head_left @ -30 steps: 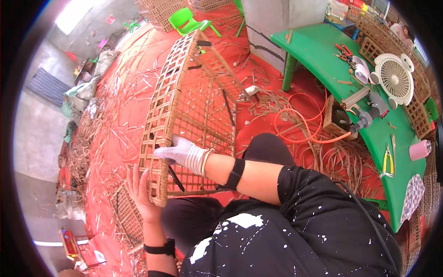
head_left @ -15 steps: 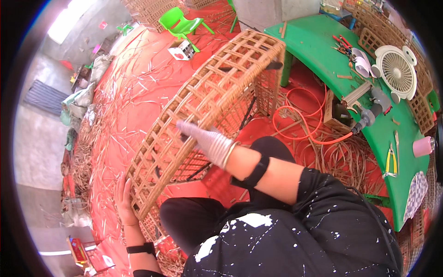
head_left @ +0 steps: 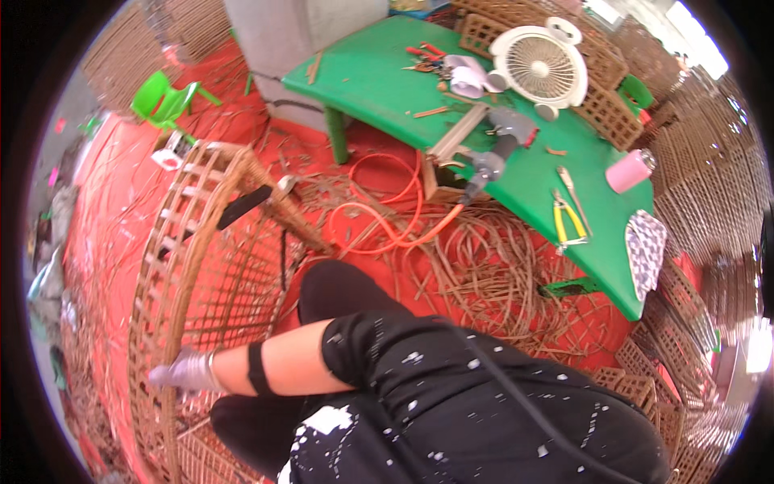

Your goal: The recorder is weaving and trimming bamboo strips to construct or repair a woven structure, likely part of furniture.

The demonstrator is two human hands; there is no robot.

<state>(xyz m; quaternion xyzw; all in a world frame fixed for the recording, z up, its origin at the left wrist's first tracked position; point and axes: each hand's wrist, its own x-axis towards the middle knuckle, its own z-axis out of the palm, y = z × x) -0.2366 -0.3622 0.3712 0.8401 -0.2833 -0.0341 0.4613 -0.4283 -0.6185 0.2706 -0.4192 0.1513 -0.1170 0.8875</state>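
A large open-work woven basket [head_left: 179, 294] stands tilted on its side at my left, its lattice wall facing away and its hollow facing my knees. My right hand [head_left: 184, 371], in a pale glove, is closed over the edge of that wall, the fingertips on the far side partly hidden. A black strip [head_left: 244, 207] runs along the basket's inner corner. My left hand is out of sight.
A green table [head_left: 371, 73] at right carries a white fan [head_left: 538, 71], a grey air stapler [head_left: 512, 133] on an orange hose, yellow-handled pliers [head_left: 568, 222] and a pink cup [head_left: 629, 171]. Cane scraps [head_left: 484, 250] litter the red floor. A green chair [head_left: 165, 101] stands at far left.
The view has swung right, so basket and table sit further left. The basket's lattice wall has turned more upright. My left hand, earlier at the basket's near end, has left the view.
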